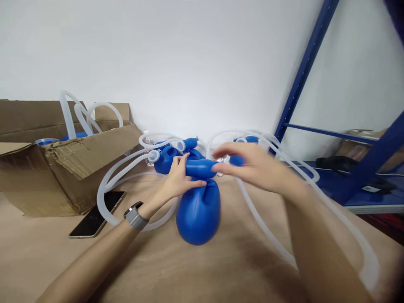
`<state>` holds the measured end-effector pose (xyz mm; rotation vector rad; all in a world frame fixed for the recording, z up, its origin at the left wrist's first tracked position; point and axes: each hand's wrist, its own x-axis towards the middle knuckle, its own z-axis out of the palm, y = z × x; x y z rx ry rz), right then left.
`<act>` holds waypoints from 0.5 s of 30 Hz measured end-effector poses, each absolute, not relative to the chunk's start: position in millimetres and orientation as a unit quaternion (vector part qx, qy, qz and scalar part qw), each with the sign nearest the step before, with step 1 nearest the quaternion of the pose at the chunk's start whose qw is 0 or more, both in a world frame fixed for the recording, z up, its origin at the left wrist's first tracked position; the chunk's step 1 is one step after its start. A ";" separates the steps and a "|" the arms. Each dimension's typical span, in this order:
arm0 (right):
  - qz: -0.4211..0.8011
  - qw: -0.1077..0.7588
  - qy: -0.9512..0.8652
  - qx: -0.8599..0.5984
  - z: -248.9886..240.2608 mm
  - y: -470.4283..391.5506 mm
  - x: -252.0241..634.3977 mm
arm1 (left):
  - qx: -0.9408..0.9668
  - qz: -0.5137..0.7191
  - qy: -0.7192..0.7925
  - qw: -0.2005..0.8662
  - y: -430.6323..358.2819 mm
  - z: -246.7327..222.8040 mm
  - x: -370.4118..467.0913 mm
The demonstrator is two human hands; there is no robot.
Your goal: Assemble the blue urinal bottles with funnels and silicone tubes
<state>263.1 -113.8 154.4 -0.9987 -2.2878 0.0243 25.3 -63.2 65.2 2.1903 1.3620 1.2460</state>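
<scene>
A blue plastic bottle [198, 216] with a moulded handle stands in front of me on the table. My left hand [178, 179], with a grey-strapped watch [136, 215] on its wrist, grips a blue tube-shaped part [202, 168] at the top of the bottle. Its thumb lies just below that part. At the part's right end is my right hand [252, 166], blurred by motion, thumb and fingers apart; whether the thumb touches is hard to tell. Behind stand more blue bottles [163, 162] with pale hoses.
An open cardboard box [41, 181] holding hoses and blue items is at the left. A phone [94, 219] lies beside it. Pale translucent hoses [261, 223] loop across the table [151, 269]. A blue metal shelf [296, 84] stands at the right, against the white wall.
</scene>
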 end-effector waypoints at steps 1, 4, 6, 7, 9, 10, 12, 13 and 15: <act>-0.007 0.296 -0.877 -0.378 147.6 -105.5 258.6 | 0.761 0.434 0.464 0.134 -65.6 66.9 26.0; -0.049 0.235 -0.889 -0.390 122.9 -78.0 246.2 | 0.796 0.410 0.418 0.156 -69.2 75.6 20.4; -0.049 0.211 -0.890 -0.401 111.0 -65.8 242.7 | 0.817 0.371 0.392 0.204 -69.0 82.6 12.5; -0.051 0.207 -0.890 -0.403 107.4 -62.6 242.5 | 0.820 0.355 0.386 0.228 -68.5 85.7 8.8; -0.066 0.213 -0.889 -0.400 103.4 -60.8 243.3 | 0.815 0.345 0.388 0.259 -67.7 89.7 4.4; -0.080 0.222 -0.886 -0.400 102.4 -61.1 243.8 | 0.808 0.351 0.392 0.266 -67.8 90.3 4.2; -0.107 0.241 -0.876 -0.403 100.7 -61.7 244.5 | 0.791 0.377 0.402 0.264 -69.6 89.0 7.7; -0.113 0.245 -0.872 -0.409 99.9 -61.3 245.0 | 0.781 0.398 0.410 0.253 -71.2 87.5 10.6; -0.114 0.249 -0.860 -0.431 98.3 -58.7 248.2 | 0.752 0.453 0.433 0.204 -74.7 84.3 16.7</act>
